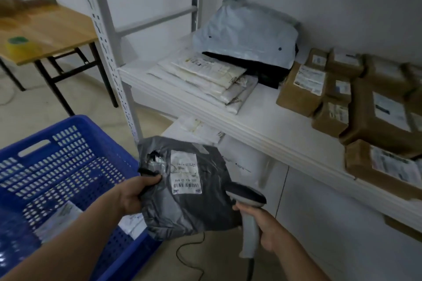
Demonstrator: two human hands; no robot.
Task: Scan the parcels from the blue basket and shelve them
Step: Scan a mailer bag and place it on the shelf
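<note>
My left hand (134,194) grips the left edge of a dark grey poly-bag parcel (187,203) with a white barcode label on top, held over the right corner of the blue basket (68,157). My right hand (267,228) holds the handle of a grey corded barcode scanner (247,196), whose head sits just right of the label. A few parcels (61,217) lie in the basket's bottom. The white shelf (269,125) carries white mailers (205,77), a large pale bag (246,34) and brown boxes (376,107).
A slotted metal upright (107,48) of the rack stands between basket and shelf. More white bags (242,164) sit on the lower level. A wooden folding table (41,32) with a tape roll (17,44) stands at the back left. The scanner's cable (182,253) trails on the floor.
</note>
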